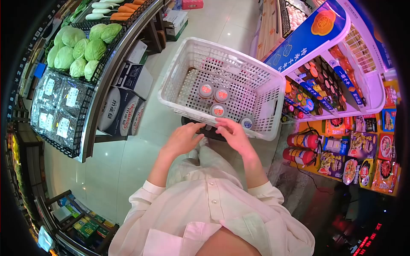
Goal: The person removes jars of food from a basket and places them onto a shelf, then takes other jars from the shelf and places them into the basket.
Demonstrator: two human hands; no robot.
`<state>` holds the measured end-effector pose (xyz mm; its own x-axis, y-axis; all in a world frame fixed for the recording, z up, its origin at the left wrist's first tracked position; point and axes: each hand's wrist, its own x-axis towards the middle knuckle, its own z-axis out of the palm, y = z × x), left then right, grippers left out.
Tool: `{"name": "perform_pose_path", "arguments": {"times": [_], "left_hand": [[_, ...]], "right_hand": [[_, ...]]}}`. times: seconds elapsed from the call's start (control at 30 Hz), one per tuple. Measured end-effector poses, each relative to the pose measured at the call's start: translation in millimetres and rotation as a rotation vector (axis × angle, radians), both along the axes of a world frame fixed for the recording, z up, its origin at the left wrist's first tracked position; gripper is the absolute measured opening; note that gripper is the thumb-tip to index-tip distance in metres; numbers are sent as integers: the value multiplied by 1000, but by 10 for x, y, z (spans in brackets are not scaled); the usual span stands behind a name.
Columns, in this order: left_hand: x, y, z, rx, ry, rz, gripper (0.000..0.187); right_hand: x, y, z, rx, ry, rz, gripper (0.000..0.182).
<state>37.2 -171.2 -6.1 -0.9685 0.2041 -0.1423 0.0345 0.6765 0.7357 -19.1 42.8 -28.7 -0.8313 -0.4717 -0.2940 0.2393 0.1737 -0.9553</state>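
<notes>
A white perforated plastic basket (188,47) stands in front of me. On its floor are several small round tubs with clear sides and printed lids, among them a tub with a red-and-white label (206,90) and one with a blue-and-white label (246,123). My left hand (184,138) is just short of the basket's near side, fingers loosely bent and apart, holding nothing visible. Near the rim, my right hand (232,134) has its fingers parted, fingertips at or very close to the edge. Between the hands a dark object (213,133) shows below the basket, partly hidden.
On the left, a produce shelf holds cabbages (81,48), carrots (125,8) and dark packaged goods (60,111), with cartons (121,111) below. To the right stand a blue-and-white display rack (307,38) of jars, two red fire extinguishers (301,155) and bagged foods (363,144).
</notes>
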Motion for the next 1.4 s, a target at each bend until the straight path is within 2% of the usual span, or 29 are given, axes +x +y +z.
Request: {"name": "perform_pose_path", "arguments": {"times": [0.13,0.37,0.5,0.57,0.63,0.73,1.03,1.17,1.27,1.4], "left_hand": [[-173,-64,-94,25,20,57,37],[-807,-39,-348,117,-92,183,34],[-1138,14,-671,126,-102,235,33],[-1255,26,-736,129,-159,246,33],[-1305,25,-795,116,-179,257,32],[-1309,8,-875,120,-214,275,33],[-1324,-103,-803,117,-230,336,34],[-1331,-150,-787,99,-217,347,35],[-1336,-194,-745,55,-227,369,35],[-1297,-335,-754,27,-156,442,38]], "right_hand": [[-538,14,-324,37,117,12,32],[-1624,-348,-892,584,203,243,32],[-2156,-574,-1485,696,339,210,31],[-2356,-640,-1736,828,303,278,34],[-2497,-738,-1763,953,244,319,37],[-2607,-773,-2146,1027,238,309,45],[-2777,-871,-2686,1245,77,501,35],[-2740,-903,-2736,1230,141,404,32],[-2739,-948,-2730,1145,227,419,30],[-2701,-977,-2270,929,291,334,26]]}}
